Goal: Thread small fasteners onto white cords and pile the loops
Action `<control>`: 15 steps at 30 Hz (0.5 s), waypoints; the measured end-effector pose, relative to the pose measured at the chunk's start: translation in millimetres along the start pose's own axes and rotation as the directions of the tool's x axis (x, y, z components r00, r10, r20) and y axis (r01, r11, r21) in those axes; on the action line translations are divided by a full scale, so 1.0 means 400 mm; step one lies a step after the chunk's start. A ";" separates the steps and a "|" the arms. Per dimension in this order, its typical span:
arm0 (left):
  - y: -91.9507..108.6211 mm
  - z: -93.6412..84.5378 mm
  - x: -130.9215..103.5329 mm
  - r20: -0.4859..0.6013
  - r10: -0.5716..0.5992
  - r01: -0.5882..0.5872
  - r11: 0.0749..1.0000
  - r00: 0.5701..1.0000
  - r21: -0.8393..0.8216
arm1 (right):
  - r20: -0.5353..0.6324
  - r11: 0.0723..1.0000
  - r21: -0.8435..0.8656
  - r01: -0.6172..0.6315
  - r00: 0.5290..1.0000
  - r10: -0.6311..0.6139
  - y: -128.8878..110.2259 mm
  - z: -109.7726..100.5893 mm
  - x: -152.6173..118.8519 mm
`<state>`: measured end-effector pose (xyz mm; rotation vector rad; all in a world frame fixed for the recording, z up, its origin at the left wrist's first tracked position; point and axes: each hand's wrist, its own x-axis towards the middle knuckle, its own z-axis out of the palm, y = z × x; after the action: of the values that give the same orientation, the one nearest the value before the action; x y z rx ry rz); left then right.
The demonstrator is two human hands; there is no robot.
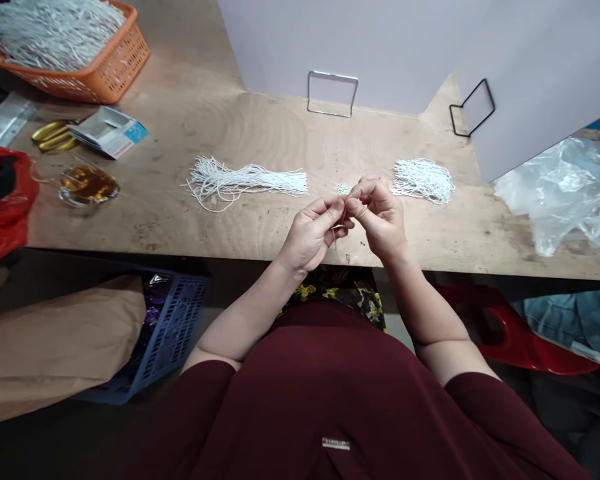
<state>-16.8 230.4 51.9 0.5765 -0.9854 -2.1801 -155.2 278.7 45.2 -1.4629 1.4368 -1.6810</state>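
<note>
Both hands meet over the front part of the wooden table point(270, 230). My left hand point(316, 232) and my right hand point(380, 217) are closed in pinches, fingertips touching around a thin strand point(335, 235) that hangs between them. Most of the strand is hidden by the fingers. Left of the hands lies a long bundle of white cords point(260, 180), its left end loose and looped. A second white bundle point(423, 180) lies behind and right of my right hand, partly covered by it. Small white ends point(342, 189) show just behind the fingertips.
An orange basket point(123, 60) full of white cords stands at the back left, near gold-handled scissors point(55, 135), a small box point(111, 133) and a glass dish point(87, 183). Pale panels with a metal frame point(333, 75) and a black frame point(473, 107) stand behind. Clear plastic point(565, 190) lies right.
</note>
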 end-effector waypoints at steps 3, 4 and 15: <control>-0.005 -0.006 0.001 0.010 -0.087 0.088 0.995 0.996 -0.047 | -0.031 0.998 0.056 -0.022 0.999 0.024 0.004 -0.007 -0.005; -0.008 -0.007 0.002 0.005 -0.087 0.087 0.995 0.996 -0.047 | -0.028 0.996 0.080 -0.032 0.999 0.034 0.005 -0.008 -0.007; -0.016 0.000 -0.007 -0.105 0.127 -0.106 0.977 0.986 0.185 | -0.095 0.919 0.367 -0.144 0.977 0.191 0.039 0.021 -0.046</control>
<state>-17.4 235.6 47.3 0.7024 -1.1305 -1.9449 -146.1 286.3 22.7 -1.0192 1.1989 -1.8379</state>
